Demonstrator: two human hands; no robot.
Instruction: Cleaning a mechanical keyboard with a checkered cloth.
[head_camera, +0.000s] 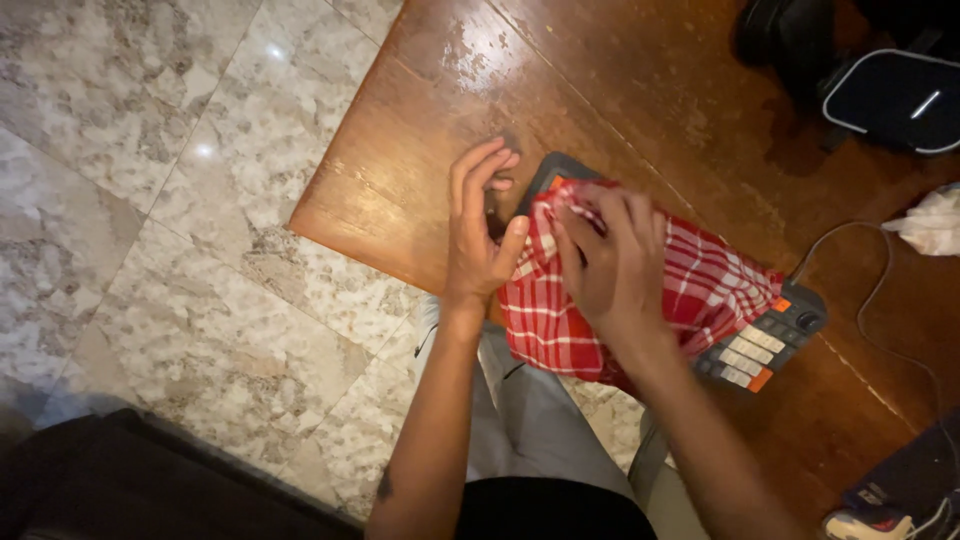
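**Checked cloth covering most of the keyboard**

Your red-and-white checked cloth (640, 290) is hiding most of the dark keyboard (770, 345) beneath it. Only two parts of the keyboard are showing: a dark rounded corner with an orange edge at the upper left, just beside your left hand (480, 235), and the lower right end, where grey, pale and orange keys and a round knob are peeking out. The keys in between are lying under the fabric, so you cannot read their layout.

The keyboard is lying on the wooden table (420, 150), near the table's edge closest to you, with its long axis running diagonally from upper left to lower right. A thin cable (880, 290) is leaving its right end and curving off toward the picture's right side.

Your right hand (610, 260) is pressing down on the cloth, its fingers curled and bunching the fabric near the upper left end; the fingertips are sinking into the folds, so how tightly they are closing is hard to make out. Your left hand is standing on edge at the keyboard's left end, fingers straight and held together, thumb touching the cloth's edge.

A dark bag with pale piping (890, 95) is being cut off at the top right, and a crumpled white tissue (930, 225) at the right border.
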